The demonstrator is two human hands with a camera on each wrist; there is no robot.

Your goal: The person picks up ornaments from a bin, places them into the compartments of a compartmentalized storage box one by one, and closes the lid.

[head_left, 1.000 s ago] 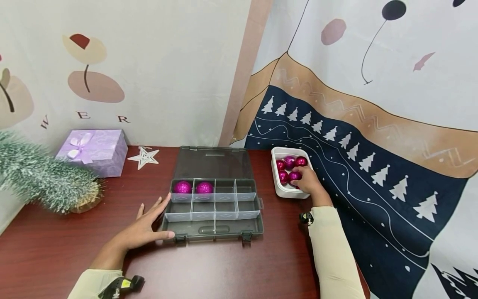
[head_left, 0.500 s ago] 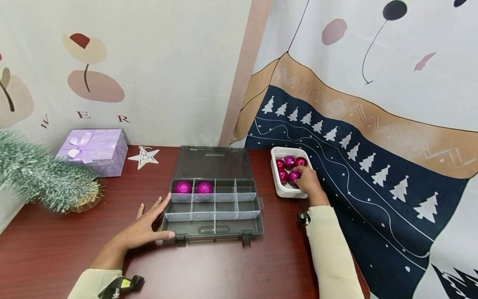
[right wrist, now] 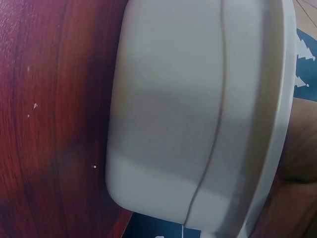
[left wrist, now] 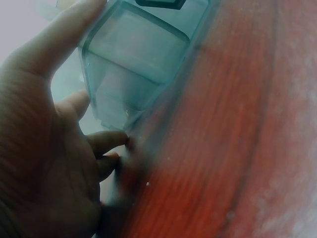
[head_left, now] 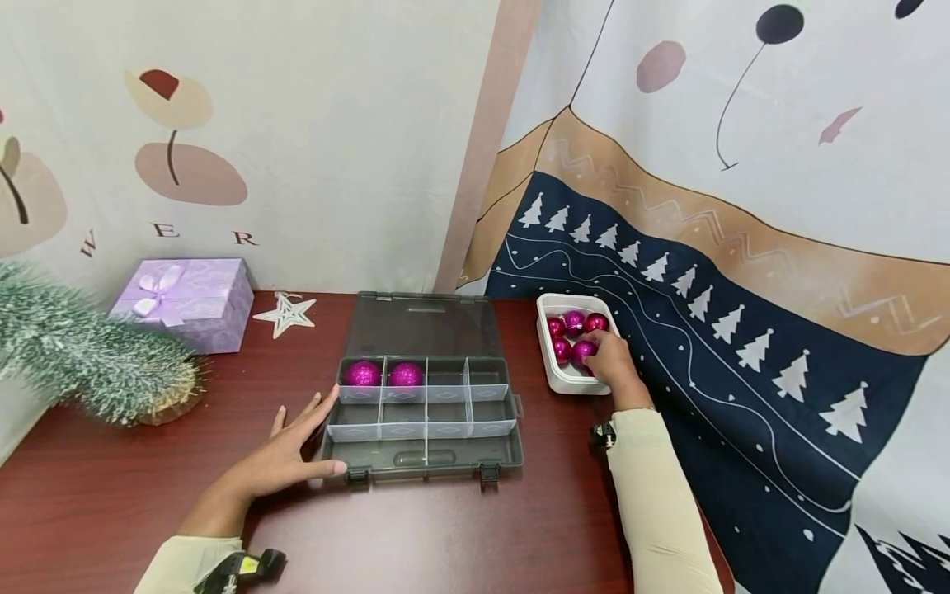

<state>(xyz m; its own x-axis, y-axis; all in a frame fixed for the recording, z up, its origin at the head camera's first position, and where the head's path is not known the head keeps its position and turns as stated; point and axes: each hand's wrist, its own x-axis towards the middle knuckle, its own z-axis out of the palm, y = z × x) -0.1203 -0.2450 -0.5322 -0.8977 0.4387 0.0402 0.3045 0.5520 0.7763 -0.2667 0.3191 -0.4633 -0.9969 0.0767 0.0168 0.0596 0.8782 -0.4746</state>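
Observation:
In the head view, a dark translucent divider box (head_left: 426, 451) lies with its lid open on the table. Two glittery magenta baubles, a left one (head_left: 362, 374) and a right one (head_left: 406, 374), occupy neighbouring compartments of its back row. My left hand (head_left: 285, 454) rests against the box's left side, fingers spread, thumb at the front corner. Over the right rim of a white tub (head_left: 551, 371) reaches my right hand (head_left: 614, 360), its thumb and fingers round a purple bauble (head_left: 583, 353). Several other shiny baubles (head_left: 596, 322) lie in the tub. The right wrist view shows mostly the tub's outer wall (right wrist: 168, 114).
A lilac gift box (head_left: 189, 301), a white star ornament (head_left: 285, 313) and a frosted miniature tree (head_left: 96, 355) stand or lie at the left and back. Behind the table (head_left: 416, 536) hangs a printed cloth (head_left: 705, 355), which also runs along the right side.
The right hand has shifted slightly left within the tub, its fingers still at the purple bauble. The left hand and the divider box have kept their places.

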